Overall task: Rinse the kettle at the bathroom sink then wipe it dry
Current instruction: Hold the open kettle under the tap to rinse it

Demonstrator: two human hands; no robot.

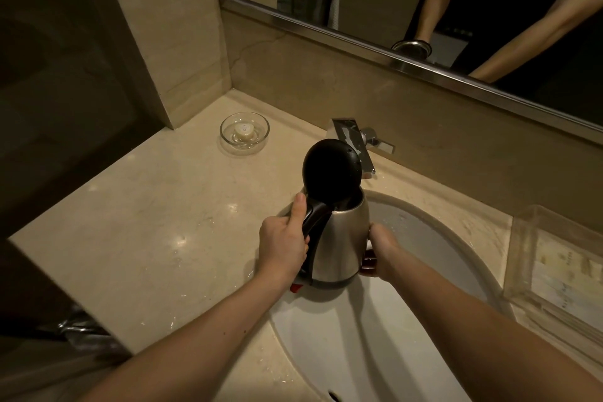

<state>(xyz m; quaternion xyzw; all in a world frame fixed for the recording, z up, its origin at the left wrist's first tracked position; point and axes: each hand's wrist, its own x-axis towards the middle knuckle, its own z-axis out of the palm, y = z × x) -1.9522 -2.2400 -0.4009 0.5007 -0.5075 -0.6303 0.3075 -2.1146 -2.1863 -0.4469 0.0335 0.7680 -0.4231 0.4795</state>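
A dim bathroom: a beige marble counter (163, 222) holds a white oval sink (359, 336) below a wall mirror. Over the basin's back-left rim, just in front of the square chrome faucet (354, 143), is the brushed stainless-steel kettle (342, 238), its black lid tipped open. The left hand (282, 245) is wrapped round the black handle. The right hand (380, 250) cups the lower wall and base, fingertips hidden. Wet steel could slide off that palm, or the raised lid could knock the faucet in a tilt, splashing water onto the counter.
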